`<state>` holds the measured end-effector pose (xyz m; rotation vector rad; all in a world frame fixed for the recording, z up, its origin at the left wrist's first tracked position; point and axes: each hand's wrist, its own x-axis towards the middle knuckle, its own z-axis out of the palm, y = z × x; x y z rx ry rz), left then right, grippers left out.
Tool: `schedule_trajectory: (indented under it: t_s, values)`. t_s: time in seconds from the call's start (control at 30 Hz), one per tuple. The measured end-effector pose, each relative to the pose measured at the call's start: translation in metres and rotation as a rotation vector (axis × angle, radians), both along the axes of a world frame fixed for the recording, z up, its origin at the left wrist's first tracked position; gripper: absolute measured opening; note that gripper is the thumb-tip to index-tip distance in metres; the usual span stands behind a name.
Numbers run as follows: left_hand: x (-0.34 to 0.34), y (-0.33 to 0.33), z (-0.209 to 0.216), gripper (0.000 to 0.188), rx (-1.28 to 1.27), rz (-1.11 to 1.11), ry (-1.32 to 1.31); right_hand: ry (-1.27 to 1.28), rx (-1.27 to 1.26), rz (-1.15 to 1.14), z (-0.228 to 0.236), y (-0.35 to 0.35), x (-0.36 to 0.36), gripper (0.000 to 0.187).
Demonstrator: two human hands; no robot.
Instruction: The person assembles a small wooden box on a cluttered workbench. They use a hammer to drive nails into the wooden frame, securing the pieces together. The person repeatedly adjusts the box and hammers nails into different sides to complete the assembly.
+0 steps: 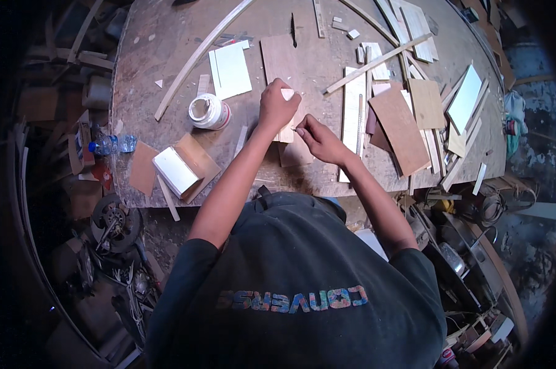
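- Dim workshop clutter fills the left side, with a spoked wheel (pixel 113 221) below the bench edge
- Wooden workbench (pixel 145 92) spreads across the upper part, a clear bottle (pixel 113 144) with a blue cap lying at its left edge
- Next come a small brown board (pixel 144 167) and a white-faced piece (pixel 174 169), both near the front edge
- Farther back, a long pale strip (pixel 193 64) slants away behind an open white tub (pixel 211 115) and a white sheet (pixel 231 71)
- Left forearm reaches up and rightward from its dark sleeve; the left hand (pixel 278 106) is bent over the work, back upward, fingers curled in and thumb drawn close, a small white patch showing beside them; I cannot tell what it grips
- Under that hand, toward the front of the bench, lies a pale wood piece (pixel 284 133), by the near end of a brown board lying flat (pixel 278 55)
- Right forearm angles up and leftward; the right hand (pixel 322 140) sits lower than the left, thumb and forefinger pinched on a tiny thin item (pixel 295 130) just beside the pale wood piece
- Farther right lie a pale plank (pixel 350 129), a crossing stick (pixel 376 64), brown panels (pixel 398 129) and a bluish-white panel (pixel 465 98)
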<state>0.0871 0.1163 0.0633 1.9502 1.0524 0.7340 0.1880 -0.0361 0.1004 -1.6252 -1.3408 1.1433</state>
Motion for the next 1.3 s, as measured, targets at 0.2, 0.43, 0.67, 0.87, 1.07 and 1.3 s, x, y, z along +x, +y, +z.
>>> schedule_trajectory:
  t_s: [0.2, 0.43, 0.67, 0.87, 1.07, 1.3]
  values:
    - [0.002, 0.000, 0.001, 0.027, -0.076, -0.005, -0.031, -0.011, 0.032, 0.174, 0.003, 0.011, 0.017, 0.014]
    - [0.001, 0.000, 0.002, 0.027, -0.060, 0.003, -0.037, 0.015, -0.017, 0.282, 0.008, 0.019, 0.027, 0.014]
    - [0.000, -0.001, 0.006, 0.028, -0.078, 0.002, -0.032, 0.126, -0.052, 0.152, -0.005, 0.004, 0.019, 0.019]
    - [0.000, 0.000, 0.008, 0.028, -0.076, -0.006, -0.023, 0.147, -0.063, 0.104, -0.003, 0.002, 0.014, 0.020]
    - [0.001, 0.000, 0.004, 0.028, -0.047, -0.005, -0.043, 0.134, -0.120, 0.124, -0.006, 0.012, 0.020, 0.021]
    - [0.000, 0.000, 0.003, 0.028, -0.067, -0.001, -0.053, 0.006, 0.021, 0.104, 0.001, 0.011, 0.013, 0.018]
